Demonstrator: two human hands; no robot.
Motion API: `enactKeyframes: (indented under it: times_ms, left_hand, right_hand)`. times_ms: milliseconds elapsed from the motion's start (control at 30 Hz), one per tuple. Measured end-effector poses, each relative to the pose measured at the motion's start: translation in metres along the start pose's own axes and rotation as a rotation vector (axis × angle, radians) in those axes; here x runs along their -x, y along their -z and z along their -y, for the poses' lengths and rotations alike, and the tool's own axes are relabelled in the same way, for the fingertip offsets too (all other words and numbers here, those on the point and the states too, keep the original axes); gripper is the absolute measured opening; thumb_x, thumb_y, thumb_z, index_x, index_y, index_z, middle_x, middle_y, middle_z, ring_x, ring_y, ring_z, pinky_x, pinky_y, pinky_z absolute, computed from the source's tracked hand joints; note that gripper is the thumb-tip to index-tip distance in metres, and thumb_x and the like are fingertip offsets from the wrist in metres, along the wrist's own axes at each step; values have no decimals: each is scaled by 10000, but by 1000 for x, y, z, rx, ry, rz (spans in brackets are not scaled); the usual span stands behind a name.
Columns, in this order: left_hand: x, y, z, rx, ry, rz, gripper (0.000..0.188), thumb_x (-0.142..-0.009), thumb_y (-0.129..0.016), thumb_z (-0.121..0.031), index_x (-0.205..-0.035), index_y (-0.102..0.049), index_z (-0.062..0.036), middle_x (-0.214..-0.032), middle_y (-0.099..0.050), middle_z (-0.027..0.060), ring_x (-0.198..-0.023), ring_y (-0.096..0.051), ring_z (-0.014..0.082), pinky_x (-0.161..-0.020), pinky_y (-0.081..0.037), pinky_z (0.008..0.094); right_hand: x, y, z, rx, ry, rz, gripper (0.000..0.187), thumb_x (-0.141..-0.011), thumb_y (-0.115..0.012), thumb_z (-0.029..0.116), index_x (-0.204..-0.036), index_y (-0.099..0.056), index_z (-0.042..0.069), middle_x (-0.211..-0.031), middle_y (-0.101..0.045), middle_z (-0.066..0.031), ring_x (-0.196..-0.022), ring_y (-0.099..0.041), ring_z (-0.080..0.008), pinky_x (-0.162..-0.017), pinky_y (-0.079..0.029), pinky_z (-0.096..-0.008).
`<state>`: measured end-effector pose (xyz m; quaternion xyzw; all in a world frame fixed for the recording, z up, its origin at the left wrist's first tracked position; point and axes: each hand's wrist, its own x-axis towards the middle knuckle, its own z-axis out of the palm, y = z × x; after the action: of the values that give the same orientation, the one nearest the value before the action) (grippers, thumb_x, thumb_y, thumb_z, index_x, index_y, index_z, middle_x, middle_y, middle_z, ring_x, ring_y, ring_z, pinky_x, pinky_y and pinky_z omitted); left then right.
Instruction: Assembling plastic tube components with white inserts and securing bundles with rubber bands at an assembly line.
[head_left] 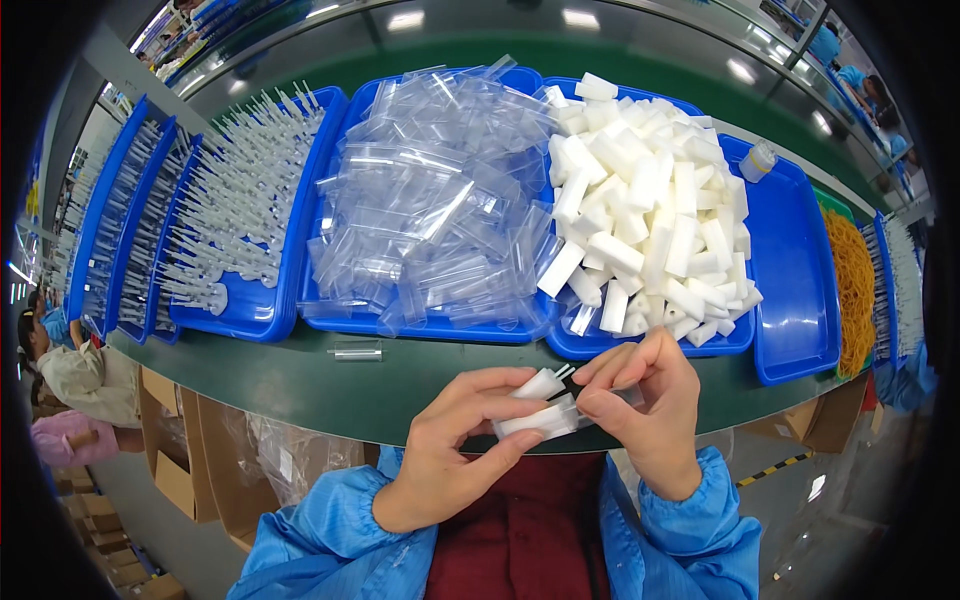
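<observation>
My left hand (450, 430) is closed around white foam pieces; one foam block (540, 422) lies between thumb and fingers, a second (542, 384) just above it. Thin white tips (565, 371) stick out past the upper piece. Close by on the right, my right hand (660, 400) has thumb and fingers pinched together on what looks like a clear plastic sleeve (630, 394), partly hidden by the fingers. Both hands are over the table's near edge. Beyond them, a blue tray (650, 349) is heaped with white foam blocks (650, 210).
Clear plastic sleeves (420, 210) fill another blue tray (420, 328); one loose sleeve (357, 351) lies on the green table (300, 375). Trays of white stemmed parts (235, 200) stand left. At right are a blue tray (800, 290) with a small jar (758, 162) and yellow rubber bands (850, 290).
</observation>
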<state>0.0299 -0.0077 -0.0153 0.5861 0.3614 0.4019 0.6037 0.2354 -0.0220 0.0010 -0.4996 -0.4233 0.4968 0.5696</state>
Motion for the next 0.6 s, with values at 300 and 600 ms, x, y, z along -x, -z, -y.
enactKeyframes:
  times_ms: [300,600]
  left_hand:
    - [3,1,3,-38,-15,-2,238,-886,-740,-23,-1124,-738,-31,-1311,-610,154,-1142,-643,235,-906,-559,331]
    - [2,-4,-2,-151,-63,-23,264,-850,-761,-10,-1110,-758,-54,-1273,-633,151,-1148,-644,265,-932,-548,353]
  right_hand:
    - [8,-10,-15,164,369,-108,457,-714,-890,-11,-905,-480,56,-814,-672,-118,-857,-690,-231,-776,-556,-352]
    - [11,-10,-6,82,46,-71,419,-727,-897,35,-888,-510,45,-828,-674,-108,-869,-694,-216,-747,-546,-316]
